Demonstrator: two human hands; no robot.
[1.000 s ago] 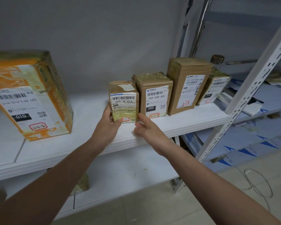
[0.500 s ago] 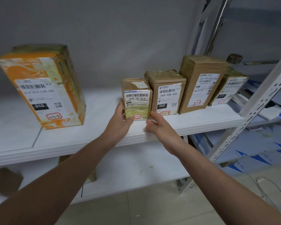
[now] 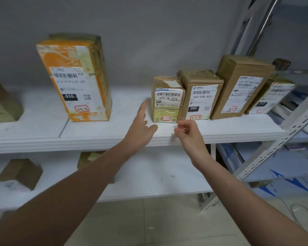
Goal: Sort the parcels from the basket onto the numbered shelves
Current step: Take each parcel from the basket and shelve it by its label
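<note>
A white shelf board [image 3: 114,137] runs across the middle of the frame against a plain grey wall [image 3: 149,41]. A perforated white metal upright [image 3: 283,139] slants up the right side. A lower shelf [image 3: 149,174] sits beneath, and pale floor tiles [image 3: 149,224] fill the bottom centre.

The small parcel [image 3: 167,100] stands on the upper shelf just right of centre. Its long axis is vertical. Its barcode label faces the camera, with a red-outlined handwritten tag near the bottom edge. Its right side touches the 060 parcel [image 3: 201,96], which is also upright. A taller brown parcel [image 3: 242,86] and a tilted 010 parcel [image 3: 272,98] follow toward the right. Well apart, at upper left, a tall orange parcel [image 3: 75,79] stands on end.

The left hand [image 3: 142,125] lies over the shelf just beside the small parcel's left face. Its fingers are straight and spread, and its thumb points toward the parcel's lower corner. Whether it touches the cardboard cannot be told. The right hand [image 3: 187,132] hangs in front of the shelf edge, below the seam between the small parcel and the 060 parcel. It is blurred; its fingers look curled inward with nothing between them.

A brown box [image 3: 20,173] rests on the lower shelf at left.
</note>
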